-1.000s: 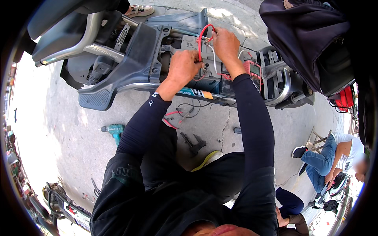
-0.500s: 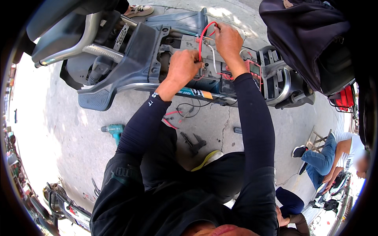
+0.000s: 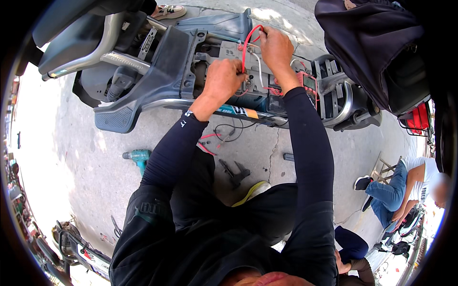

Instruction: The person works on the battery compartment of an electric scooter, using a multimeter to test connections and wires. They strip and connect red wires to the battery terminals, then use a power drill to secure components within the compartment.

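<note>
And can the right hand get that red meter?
Probably yes. The right hand is near the red meter, whose upper part is uncovered, but the hand might need to release the red wire.

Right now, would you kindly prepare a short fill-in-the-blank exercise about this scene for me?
The left hand and the right hand hold a cable coloured ____. The teal power tool lying on the ground is a ____. Of the two hands, the ____ one is nearer the meter.

Missing words: red; drill; right.

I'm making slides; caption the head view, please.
Both hands hold a curved red cable over an opened scooter.
</note>
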`<state>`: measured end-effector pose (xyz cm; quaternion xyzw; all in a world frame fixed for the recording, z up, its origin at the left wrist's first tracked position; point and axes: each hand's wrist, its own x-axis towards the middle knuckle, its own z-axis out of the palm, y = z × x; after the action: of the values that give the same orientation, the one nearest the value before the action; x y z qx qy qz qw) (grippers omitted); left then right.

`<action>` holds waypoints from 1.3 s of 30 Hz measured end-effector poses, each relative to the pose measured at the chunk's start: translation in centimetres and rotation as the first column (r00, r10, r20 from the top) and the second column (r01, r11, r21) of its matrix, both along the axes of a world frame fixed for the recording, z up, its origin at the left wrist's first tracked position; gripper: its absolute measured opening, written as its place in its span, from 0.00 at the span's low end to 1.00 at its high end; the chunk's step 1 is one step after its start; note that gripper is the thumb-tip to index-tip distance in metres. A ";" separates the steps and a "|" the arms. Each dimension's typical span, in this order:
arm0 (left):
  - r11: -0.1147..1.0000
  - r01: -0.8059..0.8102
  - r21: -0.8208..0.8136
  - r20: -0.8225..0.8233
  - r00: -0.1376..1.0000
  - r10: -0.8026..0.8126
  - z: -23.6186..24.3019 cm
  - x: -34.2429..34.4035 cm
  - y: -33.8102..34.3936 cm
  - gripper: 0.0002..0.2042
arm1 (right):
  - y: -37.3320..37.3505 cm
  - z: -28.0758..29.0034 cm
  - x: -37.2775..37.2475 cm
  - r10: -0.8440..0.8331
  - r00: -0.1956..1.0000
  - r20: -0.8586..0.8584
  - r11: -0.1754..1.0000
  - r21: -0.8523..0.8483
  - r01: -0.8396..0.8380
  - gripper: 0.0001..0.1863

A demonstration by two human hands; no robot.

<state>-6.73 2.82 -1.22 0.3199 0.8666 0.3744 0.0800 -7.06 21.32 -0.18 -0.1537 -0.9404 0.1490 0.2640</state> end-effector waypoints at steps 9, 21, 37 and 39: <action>0.997 -0.026 0.068 0.025 0.999 0.025 -0.1 0.2 0.0 0.08 | 0.4 2.5 0.0 -0.016 0.994 -0.107 0.998 0.056 0.022 0.13; 0.780 -0.244 0.576 0.076 0.966 0.247 5.0 -0.7 -1.4 0.09 | 0.6 7.5 6.8 0.070 0.955 -0.289 0.997 0.060 -0.055 0.12; 0.967 -0.238 0.091 -0.226 0.941 0.253 4.3 0.7 -0.5 0.11 | 1.1 0.3 6.7 -0.046 0.988 0.146 0.996 -0.063 0.055 0.11; 0.960 -0.273 0.069 -0.270 0.921 0.281 4.4 0.5 -0.2 0.10 | 1.6 0.2 6.0 0.000 0.992 0.127 0.996 -0.083 0.011 0.11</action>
<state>-6.22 2.57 3.14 0.2447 0.9000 0.3464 -0.1007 -1.06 22.93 -0.03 -0.1763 -0.9478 0.1776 0.1977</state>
